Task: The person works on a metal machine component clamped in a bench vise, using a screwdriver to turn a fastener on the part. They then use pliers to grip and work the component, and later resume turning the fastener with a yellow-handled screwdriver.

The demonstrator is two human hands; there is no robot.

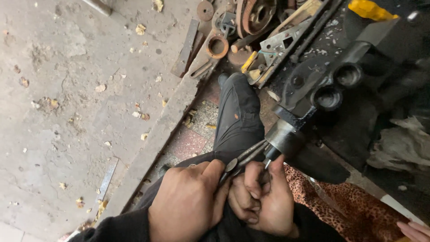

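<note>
pliers at the end of a black metal part

sat low over a dirty concrete floor [67, 112], with one leg in black trousers [237, 121] stretched forward. held the pliers [244, 157] in the left hand [188, 204], fingers wrapped tight around the handles, so clamped on the tool. pointed the thin jaws up and to the right, at the round grey end [285, 139] of a big black metal part [320, 85], touching it or just beside; could not tell which exactly. kept the right hand [264, 201] just under that same end, fingers curled together, fingertips [277, 163] near a small pin or shaft there; could not tell if really gripped something, because the fingers hid it. both hands touching each other in front of the body.

lay the black part across from upper right to the middle, with two round holes on top. above the leg, a heap of rusty pieces [242, 27]: rings, a pulley, flat bars. under the right hand, a cloth with leopard pattern [345, 201]. at far right, a dirty grey rag [403, 143], and in the lower corner, fingers of another person [414, 231].
</note>
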